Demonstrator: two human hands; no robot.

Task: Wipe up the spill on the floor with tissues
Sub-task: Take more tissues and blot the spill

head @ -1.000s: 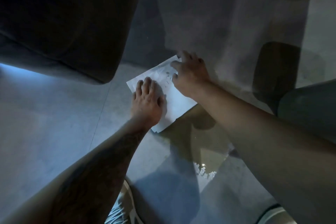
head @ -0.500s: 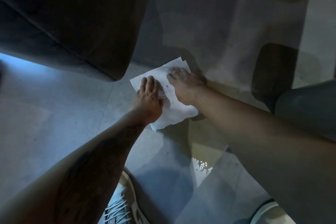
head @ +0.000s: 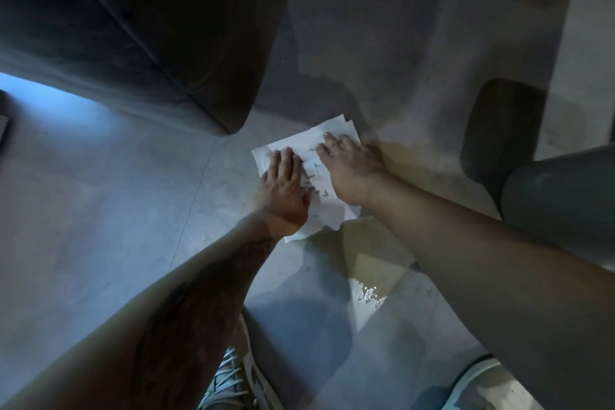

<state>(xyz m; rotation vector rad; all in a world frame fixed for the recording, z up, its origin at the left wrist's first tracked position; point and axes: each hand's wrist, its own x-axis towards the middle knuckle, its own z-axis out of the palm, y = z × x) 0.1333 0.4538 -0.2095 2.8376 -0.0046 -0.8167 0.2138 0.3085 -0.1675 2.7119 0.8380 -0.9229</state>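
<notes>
Tissues [head: 316, 176] lie flat on the floor [head: 100, 210], at the far edge of the yellowish spill [head: 366, 243], just off the corner of the dark sofa [head: 149, 27]. Left grip [head: 283, 186] released, palm down, fingers straight, pressing the near-left part. Right grip [head: 349, 166] also released, flat on the far-right part. Wet dark blotches show between them. Two shoes at the bottom edge: left shoe [head: 239, 376], right shoe [head: 479, 383].
</notes>
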